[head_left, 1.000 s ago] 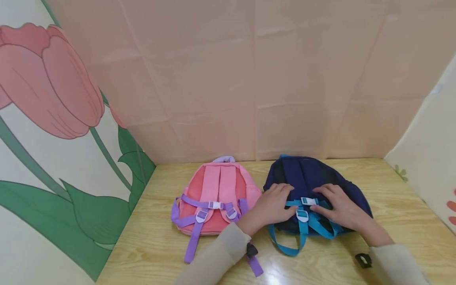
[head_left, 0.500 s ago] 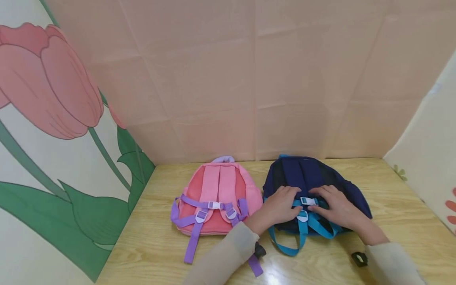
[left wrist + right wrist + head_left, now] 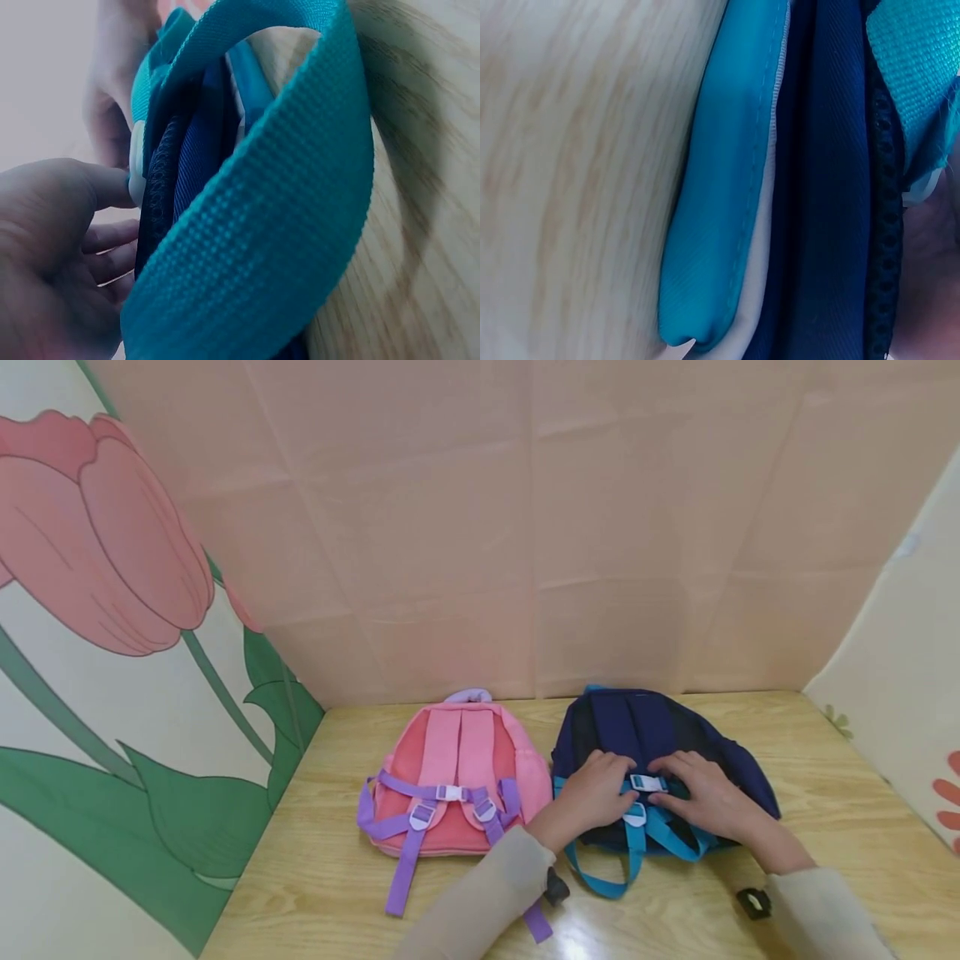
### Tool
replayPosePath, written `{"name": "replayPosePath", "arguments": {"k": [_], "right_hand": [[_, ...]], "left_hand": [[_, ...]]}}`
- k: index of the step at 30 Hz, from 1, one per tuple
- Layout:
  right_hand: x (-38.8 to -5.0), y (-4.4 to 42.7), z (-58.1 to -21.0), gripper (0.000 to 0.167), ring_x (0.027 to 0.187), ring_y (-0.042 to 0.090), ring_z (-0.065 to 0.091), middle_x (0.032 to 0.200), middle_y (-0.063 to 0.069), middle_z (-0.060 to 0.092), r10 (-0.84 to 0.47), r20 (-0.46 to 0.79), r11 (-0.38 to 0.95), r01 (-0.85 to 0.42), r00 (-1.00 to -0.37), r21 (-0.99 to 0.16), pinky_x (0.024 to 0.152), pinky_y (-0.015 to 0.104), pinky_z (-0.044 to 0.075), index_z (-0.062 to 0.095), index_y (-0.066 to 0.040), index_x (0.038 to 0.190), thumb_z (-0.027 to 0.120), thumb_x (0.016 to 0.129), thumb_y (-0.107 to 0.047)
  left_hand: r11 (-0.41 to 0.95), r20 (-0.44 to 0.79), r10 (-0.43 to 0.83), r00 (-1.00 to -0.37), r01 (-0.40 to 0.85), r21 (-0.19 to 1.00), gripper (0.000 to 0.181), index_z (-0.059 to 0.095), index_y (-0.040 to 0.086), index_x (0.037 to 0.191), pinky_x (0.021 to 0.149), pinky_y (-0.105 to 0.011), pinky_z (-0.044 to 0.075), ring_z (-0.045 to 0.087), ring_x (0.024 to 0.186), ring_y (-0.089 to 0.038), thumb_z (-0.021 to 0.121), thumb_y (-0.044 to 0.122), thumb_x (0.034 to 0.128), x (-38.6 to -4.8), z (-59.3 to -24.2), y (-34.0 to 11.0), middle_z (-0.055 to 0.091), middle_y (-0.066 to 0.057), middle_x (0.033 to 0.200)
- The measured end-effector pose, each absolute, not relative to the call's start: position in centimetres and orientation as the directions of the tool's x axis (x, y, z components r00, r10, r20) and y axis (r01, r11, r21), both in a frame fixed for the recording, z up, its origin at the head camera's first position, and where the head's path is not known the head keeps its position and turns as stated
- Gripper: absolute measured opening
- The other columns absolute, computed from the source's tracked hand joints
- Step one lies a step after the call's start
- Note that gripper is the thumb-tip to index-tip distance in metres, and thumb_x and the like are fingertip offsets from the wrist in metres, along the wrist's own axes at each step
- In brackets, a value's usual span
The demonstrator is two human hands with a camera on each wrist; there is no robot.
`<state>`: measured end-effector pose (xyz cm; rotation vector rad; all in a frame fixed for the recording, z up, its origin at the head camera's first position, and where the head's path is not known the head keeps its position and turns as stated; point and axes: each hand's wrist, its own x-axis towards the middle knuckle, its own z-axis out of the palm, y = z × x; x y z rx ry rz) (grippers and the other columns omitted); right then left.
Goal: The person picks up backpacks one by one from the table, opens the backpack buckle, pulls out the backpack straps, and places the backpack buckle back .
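Shifted closer together, the left hand (image 3: 591, 796) and right hand (image 3: 712, 802), pinching or not I cannot tell, flank the white plastic buckle (image 3: 647, 783), apparently joined, on the navy fabric backpack (image 3: 660, 727) at right.

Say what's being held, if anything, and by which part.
Can't tell: left hand and right hand flank the white chest-strap buckle of the navy backpack, but whether either grips it isn't clear.

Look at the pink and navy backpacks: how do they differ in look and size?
The pink backpack has purple webbing; the navy backpack has teal webbing. In the head view, the navy backpack looks wider than the pink backpack. Both lie shoulder straps up, each with a white buckle.
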<state>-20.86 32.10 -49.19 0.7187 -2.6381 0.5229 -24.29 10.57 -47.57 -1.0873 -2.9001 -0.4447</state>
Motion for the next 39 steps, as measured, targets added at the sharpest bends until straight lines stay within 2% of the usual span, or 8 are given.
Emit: {"name": "replayPosePath", "arguments": {"k": [9, 18, 22, 28, 39], "right_hand": [[-20.9, 32.1, -48.9, 0.025, 0.090, 0.018, 0.055, 0.098, -0.006, 0.064, -0.410, 0.377, 0.799, -0.527, -0.830, -0.291, 0.075, 0.041, 0.044, 0.070, -0.013, 0.106, 0.083, 0.084, -0.016], [-21.1, 32.4, -49.2, 0.022, 0.090, 0.014, 0.055, 0.098, -0.008, 0.064, -0.413, 0.418, 0.773, -0.554, -0.809, -0.308, 0.076, 0.039, 0.046, 0.071, -0.014, 0.105, 0.081, 0.085, -0.010], [-21.3, 32.6, -49.6, 0.024, 0.090, 0.011, 0.055, 0.098, -0.009, 0.064, -0.422, 0.468, 0.755, -0.587, -0.776, -0.293, 0.077, 0.031, 0.047, 0.071, -0.014, 0.103, 0.081, 0.083, -0.006], [-21.6, 32.7, -50.0, 0.029, 0.089, 0.011, 0.054, 0.098, -0.008, 0.064, -0.432, 0.538, 0.710, -0.641, -0.724, -0.292, 0.080, 0.013, 0.041, 0.070, -0.014, 0.101, 0.082, 0.079, 0.000], [-21.7, 32.6, -49.9, 0.028, 0.085, 0.008, 0.053, 0.097, -0.008, 0.062, -0.432, 0.523, 0.712, -0.634, -0.735, -0.302, 0.078, 0.012, 0.041, 0.069, -0.015, 0.100, 0.081, 0.080, 0.000]], "left_hand": [[0.720, 0.132, 0.645, -0.753, 0.657, 0.224, 0.026, 0.067, 0.023, 0.120, 0.090, -0.013, 0.041, 0.053, 0.102, -0.005, 0.067, 0.038, 0.0982, -24.7, -48.1, 11.2, 0.066, 0.013, 0.110], [0.725, 0.131, 0.632, -0.764, 0.642, 0.247, 0.024, 0.068, 0.023, 0.116, 0.084, -0.013, 0.041, 0.052, 0.096, -0.004, 0.066, 0.039, 0.0984, -24.8, -48.3, 11.3, 0.065, 0.014, 0.102], [0.724, 0.131, 0.625, -0.769, 0.635, 0.270, 0.024, 0.068, 0.023, 0.116, 0.082, -0.012, 0.040, 0.051, 0.095, -0.004, 0.065, 0.040, 0.0988, -24.9, -48.4, 11.3, 0.064, 0.014, 0.100], [0.719, 0.132, 0.620, -0.773, 0.628, 0.298, 0.023, 0.067, 0.023, 0.115, 0.078, -0.012, 0.040, 0.050, 0.093, -0.004, 0.064, 0.040, 0.0996, -25.0, -48.6, 11.3, 0.062, 0.015, 0.096], [0.720, 0.136, 0.618, -0.774, 0.627, 0.297, 0.022, 0.067, 0.024, 0.115, 0.081, -0.012, 0.040, 0.051, 0.096, -0.003, 0.063, 0.040, 0.1001, -25.1, -48.8, 11.3, 0.061, 0.015, 0.095]]}}
